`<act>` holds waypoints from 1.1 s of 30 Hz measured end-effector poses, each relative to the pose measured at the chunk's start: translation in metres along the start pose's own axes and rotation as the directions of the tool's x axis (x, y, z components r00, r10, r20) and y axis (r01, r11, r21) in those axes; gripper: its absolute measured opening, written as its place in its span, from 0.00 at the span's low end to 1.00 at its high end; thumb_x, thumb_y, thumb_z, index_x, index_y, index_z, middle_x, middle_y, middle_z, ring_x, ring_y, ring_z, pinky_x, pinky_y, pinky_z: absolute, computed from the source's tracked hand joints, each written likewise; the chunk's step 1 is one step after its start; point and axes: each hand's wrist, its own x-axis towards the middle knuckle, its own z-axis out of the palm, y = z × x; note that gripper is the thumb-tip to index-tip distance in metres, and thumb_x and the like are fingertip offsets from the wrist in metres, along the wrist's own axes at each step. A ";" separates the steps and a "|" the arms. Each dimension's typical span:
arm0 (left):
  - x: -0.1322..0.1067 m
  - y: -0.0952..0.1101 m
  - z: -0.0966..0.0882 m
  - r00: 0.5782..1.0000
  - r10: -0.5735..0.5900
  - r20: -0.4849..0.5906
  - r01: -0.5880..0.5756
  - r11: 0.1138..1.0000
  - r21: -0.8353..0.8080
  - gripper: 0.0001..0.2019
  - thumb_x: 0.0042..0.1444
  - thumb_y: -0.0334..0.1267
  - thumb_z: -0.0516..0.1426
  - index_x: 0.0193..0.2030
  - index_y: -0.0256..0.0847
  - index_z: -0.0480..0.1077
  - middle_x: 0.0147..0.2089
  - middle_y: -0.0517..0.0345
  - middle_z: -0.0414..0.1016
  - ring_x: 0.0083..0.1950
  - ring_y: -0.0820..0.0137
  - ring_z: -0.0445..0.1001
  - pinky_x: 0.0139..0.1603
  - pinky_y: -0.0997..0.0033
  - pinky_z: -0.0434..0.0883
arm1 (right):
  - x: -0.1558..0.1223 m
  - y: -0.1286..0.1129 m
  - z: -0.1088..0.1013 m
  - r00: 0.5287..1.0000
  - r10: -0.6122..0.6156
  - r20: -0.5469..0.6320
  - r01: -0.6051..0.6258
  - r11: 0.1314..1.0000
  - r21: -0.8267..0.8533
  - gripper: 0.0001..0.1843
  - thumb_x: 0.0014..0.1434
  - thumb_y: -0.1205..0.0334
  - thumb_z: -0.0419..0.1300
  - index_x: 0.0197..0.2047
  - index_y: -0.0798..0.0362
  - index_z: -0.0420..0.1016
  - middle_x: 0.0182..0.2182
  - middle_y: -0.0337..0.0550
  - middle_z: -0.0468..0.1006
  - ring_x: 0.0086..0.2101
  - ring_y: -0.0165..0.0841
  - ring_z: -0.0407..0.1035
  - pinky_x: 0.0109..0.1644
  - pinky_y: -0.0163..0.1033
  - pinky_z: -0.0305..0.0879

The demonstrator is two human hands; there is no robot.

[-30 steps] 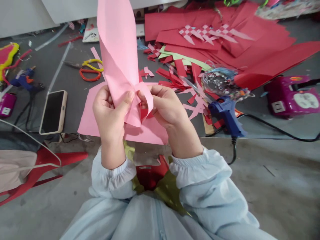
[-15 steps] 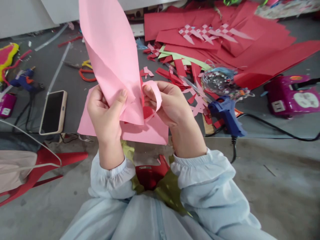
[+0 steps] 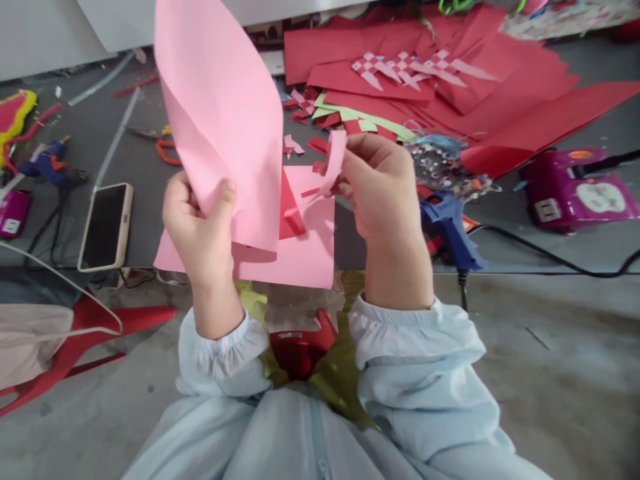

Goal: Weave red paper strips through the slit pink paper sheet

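My left hand (image 3: pixel 200 227) is closed on the lower edge of a large pink paper sheet (image 3: pixel 220 113), which stands upright and curls toward the camera. My right hand (image 3: pixel 385 187) pinches a narrow pink paper strip (image 3: pixel 333 163), held up and apart from the sheet. A small red paper piece (image 3: pixel 291 215) shows behind the sheet's lower right edge. Another pink sheet (image 3: pixel 300 247) lies flat on the dark table (image 3: pixel 140 167) under both hands.
A phone (image 3: pixel 106 225) lies at the left. A blue glue gun (image 3: pixel 450 227) with its cable sits right of my right hand, a purple box (image 3: pixel 580 193) beyond. Red paper sheets and woven pieces (image 3: pixel 425 67) cover the far right. Scissors (image 3: pixel 165 143) lie behind the sheet.
My right hand has pulled the pink strip up and to the right, away from the sheet. My left hand has tilted the sheet slightly leftward.
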 end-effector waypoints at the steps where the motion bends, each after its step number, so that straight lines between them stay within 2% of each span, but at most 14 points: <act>1: 0.001 0.002 -0.002 0.998 0.041 -0.038 -0.040 0.999 0.022 0.13 0.50 0.43 0.69 0.35 0.42 0.71 0.33 0.61 0.68 0.35 0.70 0.68 0.38 0.67 0.70 | 0.000 -0.002 -0.002 1.000 -0.002 -0.017 0.002 1.000 0.006 0.07 0.56 0.61 0.67 0.30 0.50 0.73 0.22 0.32 0.71 0.21 0.21 0.63 0.27 0.32 0.63; 3: 0.003 0.009 -0.008 0.980 0.156 -0.120 -0.145 0.985 0.091 0.13 0.51 0.43 0.69 0.35 0.43 0.70 0.34 0.60 0.66 0.39 0.67 0.70 0.45 0.62 0.71 | 0.001 -0.006 -0.005 0.999 -0.014 -0.052 0.015 1.000 0.019 0.04 0.58 0.65 0.64 0.30 0.50 0.74 0.21 0.32 0.70 0.21 0.22 0.63 0.27 0.33 0.62; 6: 0.005 0.018 -0.013 0.930 0.316 -0.186 -0.280 0.940 0.197 0.13 0.53 0.43 0.68 0.36 0.47 0.68 0.37 0.59 0.66 0.48 0.61 0.71 0.55 0.55 0.70 | 0.000 -0.011 -0.010 0.996 -0.034 -0.087 0.036 0.999 0.027 0.08 0.58 0.72 0.61 0.30 0.51 0.75 0.20 0.34 0.71 0.20 0.23 0.63 0.27 0.34 0.60; 10: 0.005 0.016 -0.015 0.843 0.507 -0.179 -0.447 0.846 0.290 0.09 0.58 0.43 0.63 0.39 0.44 0.68 0.39 0.58 0.66 0.45 0.64 0.70 0.55 0.56 0.69 | -0.002 -0.017 -0.014 0.995 -0.054 -0.080 0.057 0.998 0.037 0.08 0.60 0.69 0.62 0.30 0.50 0.75 0.22 0.35 0.74 0.22 0.23 0.65 0.28 0.34 0.61; 11: 0.005 0.014 -0.015 0.856 0.496 -0.146 -0.432 0.842 0.324 0.07 0.58 0.40 0.63 0.39 0.44 0.68 0.40 0.58 0.68 0.45 0.63 0.70 0.54 0.57 0.69 | -0.002 -0.019 -0.015 0.994 -0.063 -0.087 0.067 0.997 0.040 0.08 0.60 0.69 0.61 0.30 0.50 0.75 0.23 0.35 0.74 0.22 0.23 0.65 0.28 0.34 0.61; 14: 0.002 0.005 -0.012 0.901 0.427 0.080 -0.421 0.815 0.398 0.07 0.56 0.35 0.62 0.40 0.45 0.69 0.40 0.57 0.71 0.43 0.62 0.71 0.50 0.59 0.68 | -0.002 -0.025 -0.020 0.987 -0.084 -0.134 0.091 0.995 0.045 0.10 0.60 0.70 0.60 0.28 0.50 0.74 0.24 0.36 0.74 0.21 0.21 0.63 0.26 0.32 0.59; 17: -0.005 0.006 -0.006 0.899 0.332 0.285 -0.428 0.803 0.415 0.09 0.53 0.31 0.61 0.40 0.44 0.70 0.40 0.55 0.72 0.46 0.59 0.72 0.53 0.57 0.67 | 0.000 -0.029 -0.028 0.972 -0.121 -0.203 0.130 0.991 0.035 0.12 0.60 0.72 0.58 0.26 0.50 0.74 0.21 0.35 0.72 0.20 0.21 0.62 0.24 0.31 0.56; 19: -0.011 0.012 0.000 0.863 0.254 0.436 -0.460 0.751 0.473 0.09 0.55 0.28 0.59 0.43 0.43 0.71 0.43 0.53 0.73 0.49 0.58 0.72 0.54 0.57 0.68 | 0.001 -0.030 -0.035 0.965 -0.152 -0.215 0.160 0.987 0.022 0.11 0.59 0.72 0.58 0.27 0.49 0.75 0.22 0.34 0.72 0.20 0.21 0.62 0.23 0.31 0.56; 20: -0.014 0.016 0.003 0.836 0.160 0.525 -0.467 0.710 0.528 0.11 0.58 0.28 0.57 0.47 0.43 0.71 0.47 0.51 0.74 0.53 0.58 0.71 0.56 0.57 0.68 | 0.001 -0.030 -0.039 0.957 -0.181 -0.226 0.189 0.982 0.017 0.10 0.58 0.70 0.59 0.27 0.49 0.74 0.22 0.34 0.72 0.20 0.21 0.62 0.22 0.30 0.56; 22: -0.019 0.023 0.007 0.778 0.065 0.625 -0.507 0.654 0.562 0.12 0.59 0.29 0.57 0.50 0.40 0.71 0.50 0.48 0.74 0.54 0.57 0.71 0.56 0.58 0.69 | 0.002 -0.031 -0.046 0.942 -0.224 -0.248 0.238 0.971 0.025 0.08 0.57 0.69 0.60 0.27 0.50 0.74 0.21 0.33 0.72 0.19 0.21 0.61 0.21 0.30 0.55; 24: -0.021 0.026 0.009 0.714 -0.006 0.700 -0.530 0.649 0.546 0.14 0.59 0.32 0.60 0.53 0.38 0.71 0.53 0.46 0.73 0.56 0.57 0.71 0.57 0.58 0.69 | 0.002 -0.032 -0.052 0.930 -0.253 -0.268 0.271 0.962 0.032 0.07 0.56 0.67 0.61 0.26 0.51 0.73 0.20 0.32 0.71 0.18 0.21 0.60 0.20 0.30 0.54; 26: -0.021 0.026 0.010 0.656 -0.051 0.753 -0.528 0.683 0.506 0.17 0.59 0.38 0.62 0.54 0.36 0.71 0.54 0.46 0.73 0.56 0.56 0.71 0.58 0.58 0.69 | 0.002 -0.033 -0.056 0.928 -0.263 -0.264 0.280 0.960 0.026 0.07 0.56 0.67 0.62 0.26 0.51 0.73 0.20 0.33 0.72 0.17 0.22 0.60 0.19 0.31 0.54; 29: -0.018 0.021 0.009 0.597 -0.125 0.792 -0.484 0.732 0.480 0.17 0.62 0.47 0.60 0.51 0.37 0.72 0.50 0.49 0.76 0.52 0.58 0.74 0.54 0.59 0.70 | 0.001 -0.034 -0.060 0.929 -0.264 -0.257 0.274 0.962 0.002 0.08 0.57 0.67 0.62 0.27 0.51 0.73 0.20 0.34 0.71 0.17 0.23 0.61 0.20 0.33 0.54; 33: -0.016 0.016 0.009 0.569 -0.204 0.796 -0.439 0.744 0.504 0.16 0.65 0.49 0.55 0.44 0.39 0.76 0.45 0.52 0.80 0.47 0.58 0.76 0.50 0.60 0.69 | 0.000 -0.032 -0.061 0.950 -0.240 -0.201 0.215 0.967 -0.139 0.06 0.57 0.69 0.61 0.29 0.52 0.74 0.20 0.34 0.71 0.18 0.25 0.62 0.23 0.36 0.56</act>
